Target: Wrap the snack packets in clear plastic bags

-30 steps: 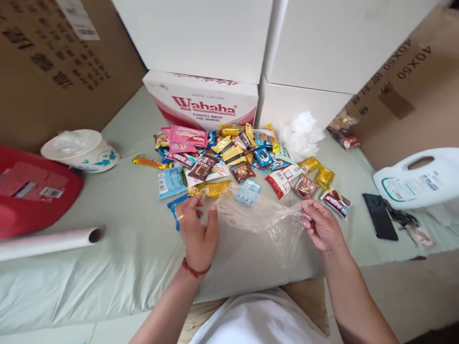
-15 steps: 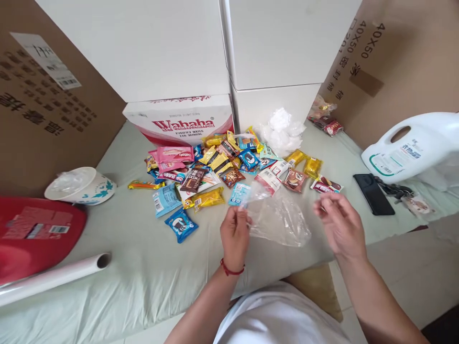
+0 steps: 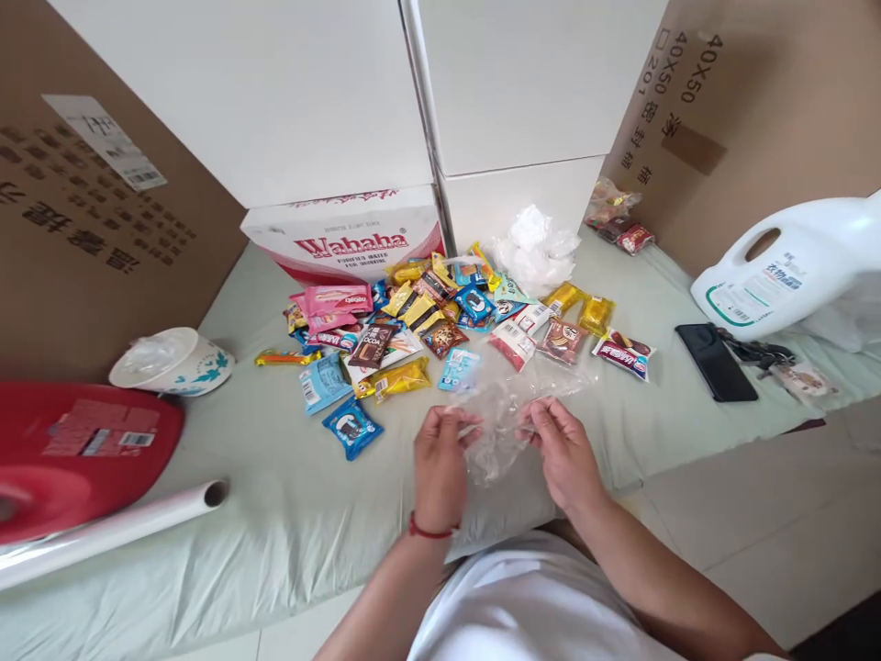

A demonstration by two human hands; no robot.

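Note:
A clear plastic bag [image 3: 496, 450] hangs crumpled between my two hands, above the front of the cloth-covered surface. My left hand [image 3: 441, 459], with a red cord at the wrist, pinches it on one side. On the other side my right hand [image 3: 563, 450] has its fingers closed on the bag too. Just beyond lie many wrapped snacks: a light blue packet [image 3: 459, 369] near my left fingers, a red and white packet [image 3: 511, 344], a brown wafer packet [image 3: 563, 341] and a dark blue packet [image 3: 352, 428] at the pile's front.
White crumpled plastic bags [image 3: 537, 248] lie behind the snacks, by a Wahaha carton [image 3: 351, 240]. To the right are a black phone [image 3: 716, 363], keys and a white detergent jug [image 3: 777, 266]. A paper bowl [image 3: 172, 361], red jug [image 3: 103, 441] and white roll [image 3: 124, 532] stand left.
My right hand has moved left from beside the bag and now grips it. The bag is more bunched between both hands. The view has shifted slightly.

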